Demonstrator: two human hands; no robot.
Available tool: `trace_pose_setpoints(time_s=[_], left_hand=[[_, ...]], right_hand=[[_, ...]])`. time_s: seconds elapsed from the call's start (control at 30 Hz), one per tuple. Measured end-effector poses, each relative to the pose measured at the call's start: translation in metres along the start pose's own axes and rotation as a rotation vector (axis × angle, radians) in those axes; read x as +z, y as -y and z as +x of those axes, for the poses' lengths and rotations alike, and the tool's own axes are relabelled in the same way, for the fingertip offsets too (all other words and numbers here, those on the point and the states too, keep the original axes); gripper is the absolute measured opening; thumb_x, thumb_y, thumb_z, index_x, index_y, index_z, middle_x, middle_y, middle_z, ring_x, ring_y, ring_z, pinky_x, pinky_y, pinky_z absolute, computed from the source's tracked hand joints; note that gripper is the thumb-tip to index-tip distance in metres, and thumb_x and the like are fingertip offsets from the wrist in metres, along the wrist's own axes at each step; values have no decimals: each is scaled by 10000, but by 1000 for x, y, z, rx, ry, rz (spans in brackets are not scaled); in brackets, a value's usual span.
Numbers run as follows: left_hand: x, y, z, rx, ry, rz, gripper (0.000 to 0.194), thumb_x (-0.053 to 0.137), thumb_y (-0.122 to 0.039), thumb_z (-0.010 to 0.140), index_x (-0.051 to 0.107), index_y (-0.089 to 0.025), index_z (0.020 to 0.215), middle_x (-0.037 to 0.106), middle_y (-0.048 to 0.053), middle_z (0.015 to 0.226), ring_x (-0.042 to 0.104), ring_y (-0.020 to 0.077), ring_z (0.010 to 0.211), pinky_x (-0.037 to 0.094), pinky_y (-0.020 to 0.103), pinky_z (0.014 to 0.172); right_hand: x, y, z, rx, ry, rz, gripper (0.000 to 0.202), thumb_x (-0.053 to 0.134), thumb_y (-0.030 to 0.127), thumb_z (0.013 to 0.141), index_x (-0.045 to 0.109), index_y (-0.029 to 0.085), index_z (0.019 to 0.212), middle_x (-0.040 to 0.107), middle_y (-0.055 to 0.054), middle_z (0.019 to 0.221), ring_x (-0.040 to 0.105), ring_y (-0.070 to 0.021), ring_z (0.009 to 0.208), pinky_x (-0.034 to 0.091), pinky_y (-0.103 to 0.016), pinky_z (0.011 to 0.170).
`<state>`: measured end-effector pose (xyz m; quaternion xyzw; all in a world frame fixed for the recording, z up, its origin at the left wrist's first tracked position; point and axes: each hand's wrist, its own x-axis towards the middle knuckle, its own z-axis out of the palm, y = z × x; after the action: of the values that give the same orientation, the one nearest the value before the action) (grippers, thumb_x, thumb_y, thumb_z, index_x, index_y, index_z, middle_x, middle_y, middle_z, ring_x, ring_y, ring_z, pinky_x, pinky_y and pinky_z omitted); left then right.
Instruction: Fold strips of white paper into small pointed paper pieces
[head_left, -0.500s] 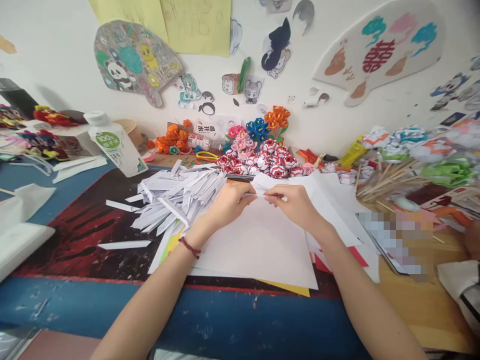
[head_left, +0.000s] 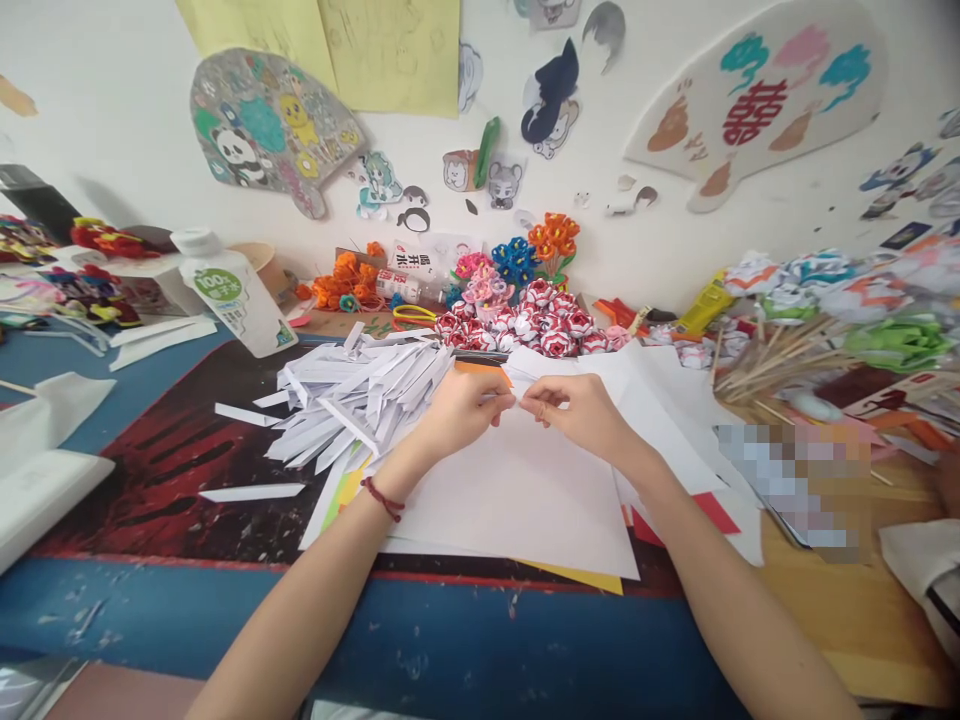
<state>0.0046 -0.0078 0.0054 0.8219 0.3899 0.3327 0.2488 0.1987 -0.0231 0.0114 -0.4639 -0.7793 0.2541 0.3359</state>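
Observation:
My left hand point(head_left: 474, 400) and my right hand point(head_left: 561, 402) meet fingertip to fingertip over a stack of white paper sheets point(head_left: 517, 500). Both are closed in a pinch on a narrow white paper strip, which the fingers hide almost wholly. To the left of my left hand lies a loose heap of folded white paper strips point(head_left: 367, 400), some sticking out at its edges. One single folded strip point(head_left: 251, 493) rests apart on the dark red and black mat point(head_left: 172, 460). Coloured sheets peek out from under the white stack.
Red and white paper flowers point(head_left: 547, 325) crowd the wall side behind my hands. A white bottle point(head_left: 236, 295) stands at the back left. On the right are thin wooden sticks point(head_left: 772, 360), wrapped flowers point(head_left: 896, 345) and a blurred flat device point(head_left: 787, 490).
My fingertips have come closer together and curled inward. The thin white strip that showed between them is now mostly hidden. The heap and sheets stay as they were.

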Motion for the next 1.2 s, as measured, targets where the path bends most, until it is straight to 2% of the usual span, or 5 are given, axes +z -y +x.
trace_pose_setpoints(time_s=[0.1, 0.33, 0.53, 0.83, 1.2], left_hand=[[0, -4, -1, -28, 9, 7, 193, 554, -219, 846, 647, -164, 685, 649, -28, 575, 526, 81, 517, 394, 220, 631], [-6, -6, 1, -28, 1, -29, 226, 536, -274, 869, 645, -151, 715, 671, -5, 607, 528, 76, 506, 383, 194, 560], [-7, -5, 1, -19, 3, -30, 256, 520, -276, 877, 625, -149, 682, 680, 7, 633, 536, 77, 497, 388, 187, 534], [-3, 4, 1, -48, 5, -18, 238, 526, -273, 878, 626, -156, 696, 652, -13, 584, 530, 76, 469, 402, 189, 534], [-7, 12, 2, -81, -55, 60, 237, 491, -247, 880, 647, -162, 723, 681, -7, 635, 546, 89, 485, 407, 217, 577]], right_hand=[[2, 1, -1, -9, 45, 41, 211, 567, 319, 856, 687, 170, 769, 654, -19, 632, 582, -129, 521, 470, -247, 558], [-6, -4, -2, -7, -110, -48, 194, 613, 292, 818, 675, 165, 685, 628, -10, 551, 529, -114, 439, 418, -240, 475], [-15, -16, 2, 8, -137, 9, 211, 603, 329, 813, 667, 165, 696, 648, -18, 594, 558, -117, 460, 445, -239, 489], [-9, -25, 5, 58, -77, 59, 170, 544, 213, 782, 663, 153, 677, 622, -6, 528, 505, -96, 412, 405, -211, 439], [-14, -22, 4, 137, 31, 64, 356, 593, 446, 814, 596, 157, 606, 578, -3, 491, 512, -104, 418, 391, -206, 440]])
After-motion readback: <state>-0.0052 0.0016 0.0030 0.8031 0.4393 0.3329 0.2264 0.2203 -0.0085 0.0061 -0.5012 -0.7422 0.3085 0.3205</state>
